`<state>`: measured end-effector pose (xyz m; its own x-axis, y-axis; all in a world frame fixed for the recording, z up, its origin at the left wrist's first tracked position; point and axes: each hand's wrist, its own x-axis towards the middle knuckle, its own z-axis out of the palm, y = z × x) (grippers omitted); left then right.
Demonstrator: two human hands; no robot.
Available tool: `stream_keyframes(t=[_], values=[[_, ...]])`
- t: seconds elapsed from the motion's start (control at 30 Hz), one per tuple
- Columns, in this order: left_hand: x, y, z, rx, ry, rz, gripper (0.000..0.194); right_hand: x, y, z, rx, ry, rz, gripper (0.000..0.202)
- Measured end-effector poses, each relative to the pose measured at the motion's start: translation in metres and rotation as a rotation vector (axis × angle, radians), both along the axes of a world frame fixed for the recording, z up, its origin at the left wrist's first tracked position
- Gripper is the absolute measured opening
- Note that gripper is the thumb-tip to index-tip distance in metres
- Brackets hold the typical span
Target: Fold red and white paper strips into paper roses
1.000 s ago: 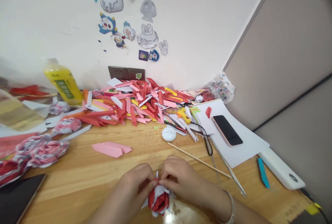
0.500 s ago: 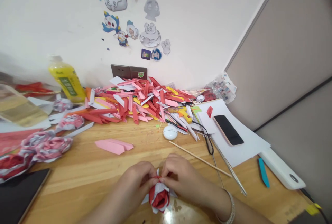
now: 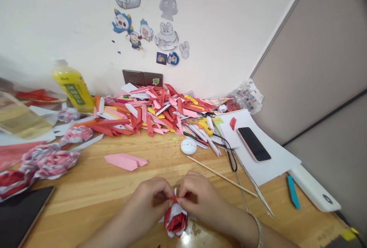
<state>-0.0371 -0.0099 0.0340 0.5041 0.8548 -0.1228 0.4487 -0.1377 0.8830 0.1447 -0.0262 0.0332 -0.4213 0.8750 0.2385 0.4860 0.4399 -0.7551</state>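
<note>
A red and white folded paper flower point(image 3: 176, 221) is at the bottom centre, its rounded, layered side towards me. My left hand point(image 3: 153, 198) pinches its upper edge between thumb and forefinger. From the other side, my right hand point(image 3: 197, 194) pinches the same edge, a little apart from the left fingertips. A small white paper tip stands up between the two hands. Beyond them, a folded pink paper piece point(image 3: 126, 161) lies on the wooden table point(image 3: 94, 186). A thin wooden stick point(image 3: 222, 176) lies beyond my right hand.
Red, pink, white and yellow paper strips point(image 3: 149, 110) are heaped along the wall. Finished paper flowers point(image 3: 57, 162), a yellow bottle point(image 3: 73, 87) and a dark tablet point(image 3: 23, 213) are at the left. At the right are a phone point(image 3: 254, 144), a glue gun point(image 3: 205, 126) and a blue cutter point(image 3: 293, 192).
The fingertips have parted slightly at the flower's upper edge, showing more red paper between them. The whole view has shifted a little.
</note>
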Motion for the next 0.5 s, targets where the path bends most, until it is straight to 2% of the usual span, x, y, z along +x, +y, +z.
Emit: stream_keyframes(t=[0.17,0.3,0.4,0.5], values=[[0.0004,-0.0035,0.0051,0.138,0.09,-0.018,0.015,0.0011,-0.0013,0.006,-0.067,-0.131,-0.013,0.017],[0.002,-0.0053,0.0041,0.162,0.113,-0.01,0.016,0.0024,-0.0006,0.0053,0.128,-0.307,0.079,0.009],[0.0035,-0.0065,0.0022,0.098,0.093,0.008,0.015,0.003,0.0008,0.0023,0.284,-0.406,0.1,0.014],[0.0039,-0.0068,0.0026,0.006,0.071,0.012,0.013,0.0035,0.0025,-0.0003,0.359,-0.393,0.126,0.019]])
